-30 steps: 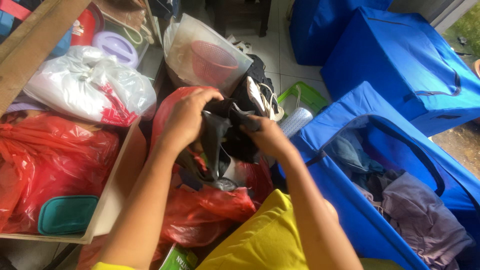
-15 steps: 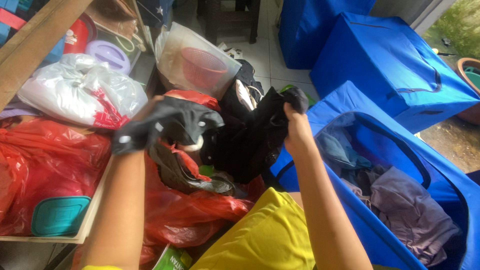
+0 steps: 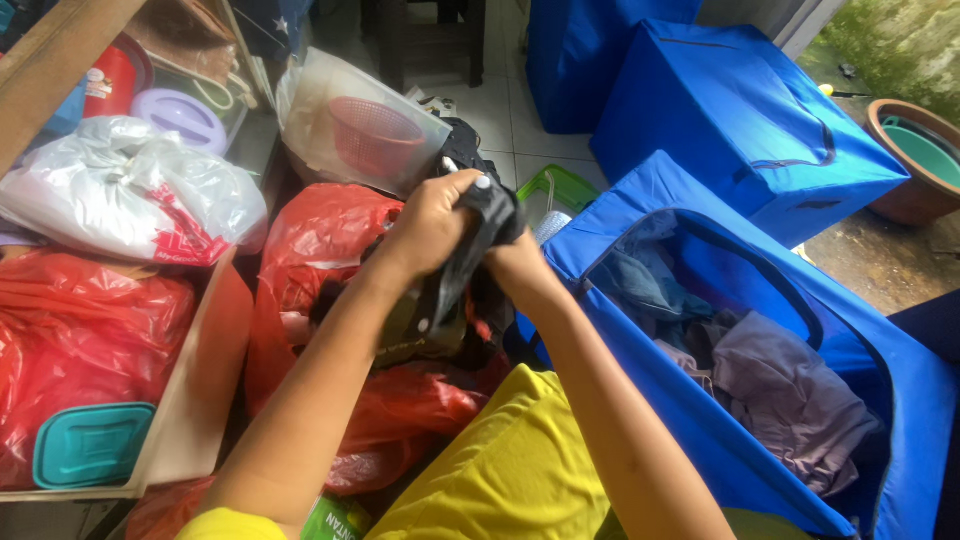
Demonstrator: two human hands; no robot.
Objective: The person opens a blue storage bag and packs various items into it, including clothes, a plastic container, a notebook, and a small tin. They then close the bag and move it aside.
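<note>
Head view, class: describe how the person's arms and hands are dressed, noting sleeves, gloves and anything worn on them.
Both forearms are bare. The left hand and right hand wear no gloves, and no ring or watch shows. A yellow sleeve edge appears at the left upper arm, matching the yellow clothing below.

Daylit pale tiled floor [image 3: 520,130] — dark wooden furniture legs [image 3: 430,45] behind, wet ground [image 3: 880,255] outside.

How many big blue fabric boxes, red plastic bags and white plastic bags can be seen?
Big blue fabric storage boxes: 3
Red plastic bags: 3
White plastic bag: 1
Total: 7
</note>
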